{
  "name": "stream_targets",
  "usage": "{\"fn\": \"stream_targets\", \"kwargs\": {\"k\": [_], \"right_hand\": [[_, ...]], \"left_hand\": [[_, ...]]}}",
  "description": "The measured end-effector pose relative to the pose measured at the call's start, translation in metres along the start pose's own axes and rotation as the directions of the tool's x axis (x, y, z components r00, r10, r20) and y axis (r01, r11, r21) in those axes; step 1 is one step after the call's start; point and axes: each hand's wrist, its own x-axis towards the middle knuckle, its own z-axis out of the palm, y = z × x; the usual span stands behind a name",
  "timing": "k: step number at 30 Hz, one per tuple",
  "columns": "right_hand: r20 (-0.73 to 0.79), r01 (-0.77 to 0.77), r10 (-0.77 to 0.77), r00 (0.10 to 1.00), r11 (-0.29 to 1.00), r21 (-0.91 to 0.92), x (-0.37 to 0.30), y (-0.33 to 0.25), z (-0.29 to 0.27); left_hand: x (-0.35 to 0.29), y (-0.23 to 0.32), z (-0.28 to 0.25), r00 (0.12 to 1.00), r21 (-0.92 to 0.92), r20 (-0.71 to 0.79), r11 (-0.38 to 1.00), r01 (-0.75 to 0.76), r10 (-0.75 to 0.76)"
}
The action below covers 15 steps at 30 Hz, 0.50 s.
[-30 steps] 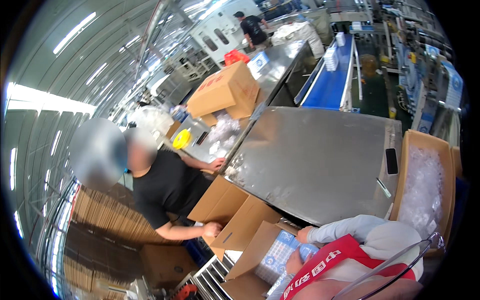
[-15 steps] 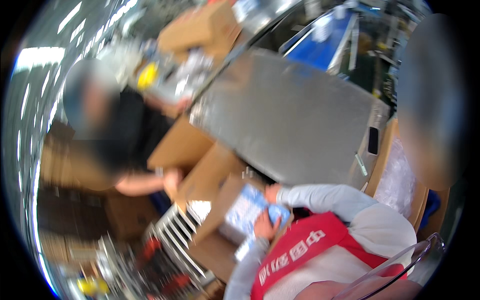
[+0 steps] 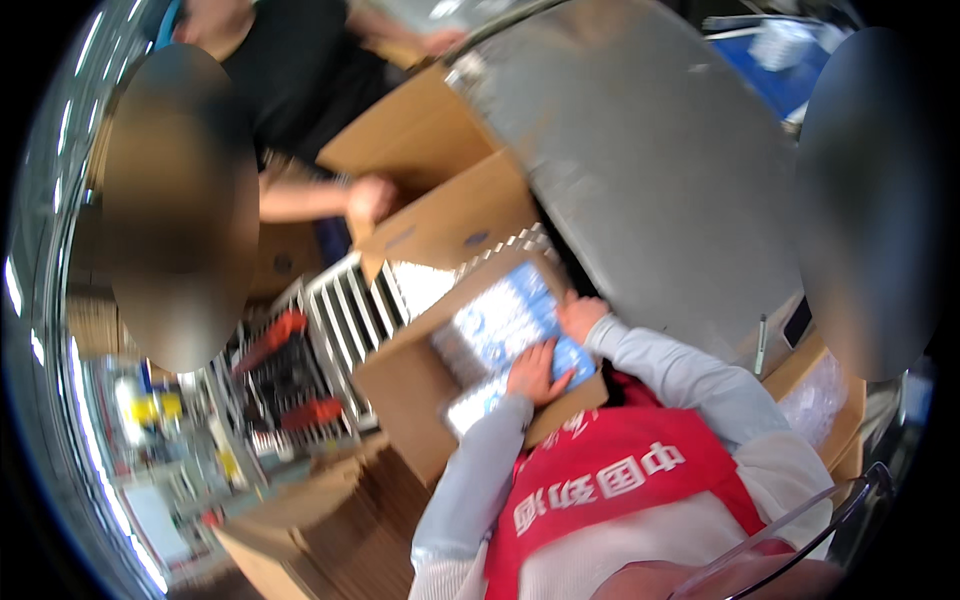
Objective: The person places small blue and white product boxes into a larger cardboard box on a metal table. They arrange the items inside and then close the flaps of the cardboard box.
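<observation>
An open cardboard box [image 3: 400, 400] stands in front of me, tilted in view. Inside lie several blue-and-white packages in shiny clear wrap [image 3: 500, 318]. My left hand [image 3: 538, 373] rests on the packages nearest me, its fingers spread and nothing gripped. At the box's right-hand edge is my right hand [image 3: 582, 316], its fingers bent round the rim by the far corner. Those fingertips are partly hidden and a little blurred.
Beyond my box a co-worker's hand [image 3: 372, 200] holds another open carton [image 3: 450, 205]. A roller conveyor [image 3: 345, 310] runs at left. A grey metal table [image 3: 670, 170] lies to the right, with a pen [image 3: 761, 345] and a dark phone [image 3: 797, 323]. Flattened cardboard [image 3: 330, 520] is stacked lower left.
The whole view has shifted, with the table and the co-worker's carton placed differently in it. Both my hands stay at the box, left on the packages, right at the edge.
</observation>
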Motion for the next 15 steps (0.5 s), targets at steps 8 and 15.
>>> {"fn": "stream_targets", "kwargs": {"k": [8, 15], "right_hand": [[0.182, 0.017, -0.127, 0.975, 0.861, 0.509, -0.027, 0.02, -0.046], [0.032, 0.393, -0.456, 0.889, 0.799, 0.454, 0.011, 0.124, -0.078]], "left_hand": [[-0.001, 0.008, -0.002, 1.0, 0.09, 0.02, 0.996, -0.024, 0.022], [0.009, 0.01, -0.011, 0.989, 0.149, 0.138, 0.988, 0.038, -0.059]]}}
